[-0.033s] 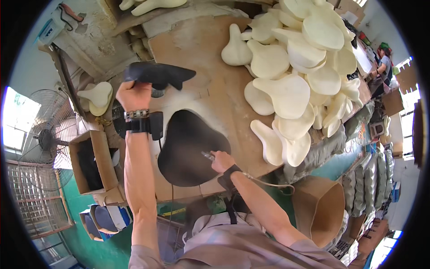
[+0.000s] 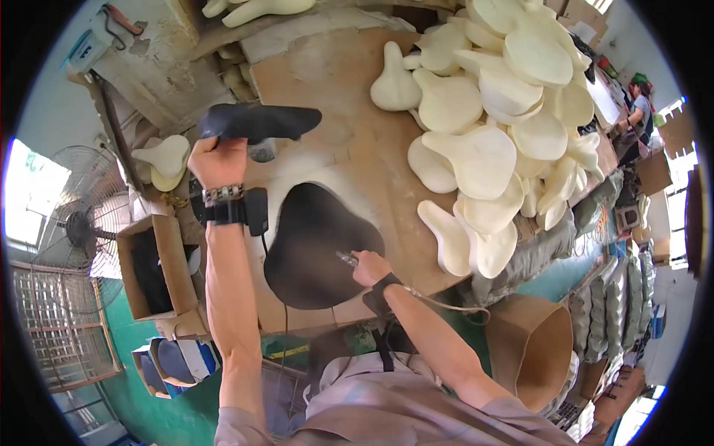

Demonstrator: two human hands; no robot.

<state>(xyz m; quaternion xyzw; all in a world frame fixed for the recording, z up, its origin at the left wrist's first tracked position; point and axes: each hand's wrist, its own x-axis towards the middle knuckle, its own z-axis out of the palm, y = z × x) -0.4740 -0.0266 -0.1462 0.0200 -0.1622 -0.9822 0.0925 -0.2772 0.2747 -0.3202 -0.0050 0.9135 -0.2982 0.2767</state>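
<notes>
Nothing has shifted since the earlier frame: both hands and both dark pieces hold the same positions, so the work is at a steady hold, not mid-transfer.

Far left of my left arm, an open cardboard box (image 2: 152, 271) sits beside a standing fan (image 2: 78, 227). My left hand (image 2: 217, 160) is closed around the near end of a black saddle shell (image 2: 260, 121), holding it raised ahead of me, clear of the workbench (image 2: 335, 82). Between my hands, a black saddle cover (image 2: 316, 245) lies flat on the bench, just ahead of my body. My right hand (image 2: 368, 266) is closed on a small metal tool (image 2: 346, 259), its tip touching the cover's right edge. Right of that hand and beyond it, a heap of cream foam saddle pads (image 2: 491, 111) spreads across the bench. Below them stands a brown paper sack (image 2: 532, 349).
</notes>
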